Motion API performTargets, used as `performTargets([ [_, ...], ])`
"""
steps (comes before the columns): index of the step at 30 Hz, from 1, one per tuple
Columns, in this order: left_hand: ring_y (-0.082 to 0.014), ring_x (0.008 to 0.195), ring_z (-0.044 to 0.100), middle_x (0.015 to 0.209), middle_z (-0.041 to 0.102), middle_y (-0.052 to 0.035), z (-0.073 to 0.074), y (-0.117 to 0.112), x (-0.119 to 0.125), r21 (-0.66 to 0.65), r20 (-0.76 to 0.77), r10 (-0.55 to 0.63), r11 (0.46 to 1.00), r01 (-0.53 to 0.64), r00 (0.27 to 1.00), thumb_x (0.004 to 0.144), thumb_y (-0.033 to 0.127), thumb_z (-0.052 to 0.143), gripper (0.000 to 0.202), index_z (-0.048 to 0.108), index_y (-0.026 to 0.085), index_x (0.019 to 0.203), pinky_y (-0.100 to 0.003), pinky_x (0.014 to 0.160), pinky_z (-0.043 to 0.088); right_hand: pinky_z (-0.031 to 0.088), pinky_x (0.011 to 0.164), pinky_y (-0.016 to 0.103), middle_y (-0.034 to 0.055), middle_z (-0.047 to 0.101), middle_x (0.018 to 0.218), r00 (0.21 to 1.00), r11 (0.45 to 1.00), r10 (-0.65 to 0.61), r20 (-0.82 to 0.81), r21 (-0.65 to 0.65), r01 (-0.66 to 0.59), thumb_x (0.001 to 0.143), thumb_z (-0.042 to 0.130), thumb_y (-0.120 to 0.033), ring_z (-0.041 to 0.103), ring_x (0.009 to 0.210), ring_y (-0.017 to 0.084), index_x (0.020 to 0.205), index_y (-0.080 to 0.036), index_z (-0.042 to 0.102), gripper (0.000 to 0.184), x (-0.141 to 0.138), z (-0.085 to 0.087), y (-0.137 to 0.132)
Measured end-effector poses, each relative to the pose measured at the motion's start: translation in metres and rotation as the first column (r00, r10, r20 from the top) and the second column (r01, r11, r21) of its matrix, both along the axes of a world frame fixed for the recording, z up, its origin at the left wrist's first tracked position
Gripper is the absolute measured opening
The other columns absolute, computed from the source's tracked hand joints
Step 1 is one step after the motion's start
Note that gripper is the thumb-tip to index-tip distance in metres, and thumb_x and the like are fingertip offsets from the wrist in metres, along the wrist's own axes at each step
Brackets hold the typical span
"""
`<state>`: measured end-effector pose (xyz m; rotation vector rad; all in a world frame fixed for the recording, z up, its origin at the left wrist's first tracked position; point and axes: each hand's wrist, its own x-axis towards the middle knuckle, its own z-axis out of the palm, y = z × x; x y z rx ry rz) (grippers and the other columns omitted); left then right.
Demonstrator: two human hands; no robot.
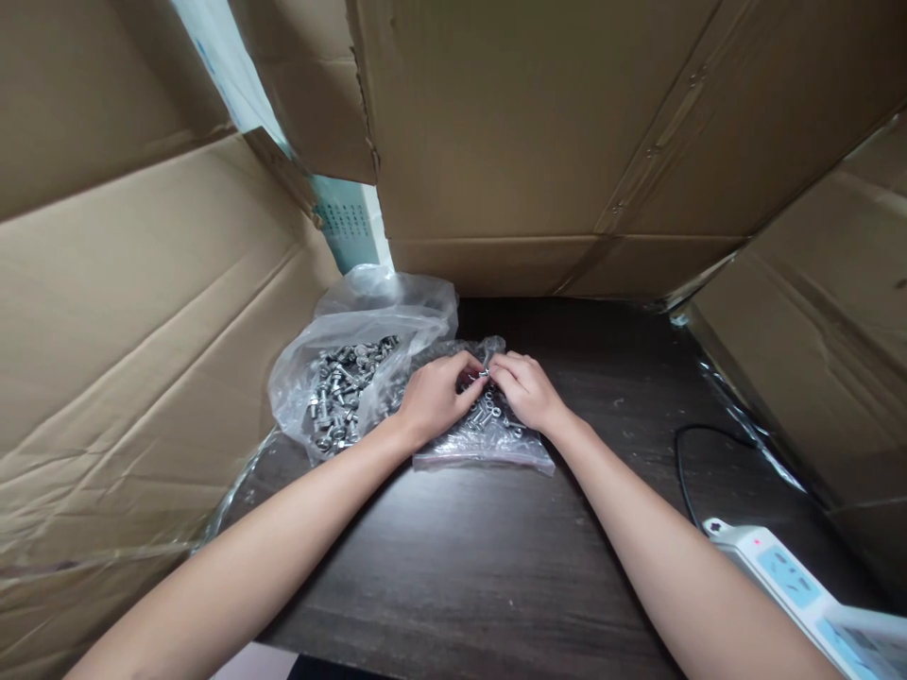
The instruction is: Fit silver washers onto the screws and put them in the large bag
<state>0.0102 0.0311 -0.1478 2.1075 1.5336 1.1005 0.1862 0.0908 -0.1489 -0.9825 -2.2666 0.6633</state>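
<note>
My left hand (437, 392) and my right hand (525, 387) meet over a clear zip bag (486, 451). Between their fingertips is a small metal screw (484, 373), pinched from both sides. Loose screws and nuts (488, 411) lie on the zip bag just below the fingers. Left of my left hand, a larger translucent plastic bag (290, 378) gapes and shows a heap of metal bolts (344, 387). My left hand and forearm cover part of the zip bag and some of the metal pieces.
Cardboard panels (553, 123) enclose the dark wooden table (439, 567) at the back and sides. At the right front lies a white power strip (786, 576) with a lit red light. A black cable (678, 463) curves behind it.
</note>
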Motion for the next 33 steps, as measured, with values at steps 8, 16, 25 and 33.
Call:
performTargets([
  [8, -0.0194, 0.084, 0.071, 0.093, 0.075, -0.0029, 0.0011, -0.0007, 0.0008, 0.005, -0.001, 0.005, 1.0, -0.005, 1.0, 0.092, 0.023, 0.064, 0.007, 0.065, 0.02, 0.097, -0.029, 0.071, 0.052, 0.033, 0.072, 0.033, 0.0038, 0.059, 0.072, 1.0, 1.0, -0.001, -0.015, -0.014, 0.001, 0.095, 0.04, -0.033, 0.055, 0.073, 0.021, 0.072, -0.021, 0.051, 0.028, 0.0002, -0.0004, -0.0001],
  [16, -0.021, 0.087, 0.071, 0.094, 0.076, -0.0022, 0.0013, -0.0005, 0.0016, -0.003, -0.009, 0.02, 1.0, -0.02, 1.0, 0.089, 0.022, 0.065, 0.009, 0.065, 0.021, 0.098, -0.032, 0.078, 0.053, 0.034, 0.073, 0.034, 0.0036, 0.06, 0.075, 0.999, 1.0, 0.009, -0.05, -0.017, -0.01, 0.09, 0.046, -0.029, 0.056, 0.076, 0.021, 0.076, -0.02, 0.055, 0.019, 0.0011, -0.0033, 0.0018],
  [25, -0.0195, 0.082, 0.069, 0.091, 0.074, -0.002, 0.0022, -0.0004, 0.0002, -0.004, -0.016, 0.004, 1.0, -0.004, 1.0, 0.089, 0.021, 0.065, 0.01, 0.066, 0.019, 0.098, -0.029, 0.072, 0.05, 0.036, 0.073, 0.033, 0.0035, 0.06, 0.073, 1.0, 1.0, 0.018, -0.023, 0.007, -0.018, 0.092, 0.045, -0.028, 0.056, 0.076, 0.021, 0.073, -0.02, 0.054, 0.022, 0.0013, -0.0038, 0.0018],
  [33, -0.0194, 0.083, 0.07, 0.092, 0.075, -0.0015, 0.0009, 0.0006, 0.0, -0.006, -0.013, 0.01, 1.0, -0.01, 1.0, 0.089, 0.02, 0.067, 0.01, 0.066, 0.02, 0.099, -0.029, 0.073, 0.05, 0.035, 0.077, 0.034, 0.0045, 0.062, 0.076, 0.999, 1.0, 0.01, 0.046, 0.022, -0.011, 0.094, 0.042, -0.026, 0.056, 0.079, 0.022, 0.074, -0.021, 0.052, 0.024, 0.0011, -0.0041, 0.0016],
])
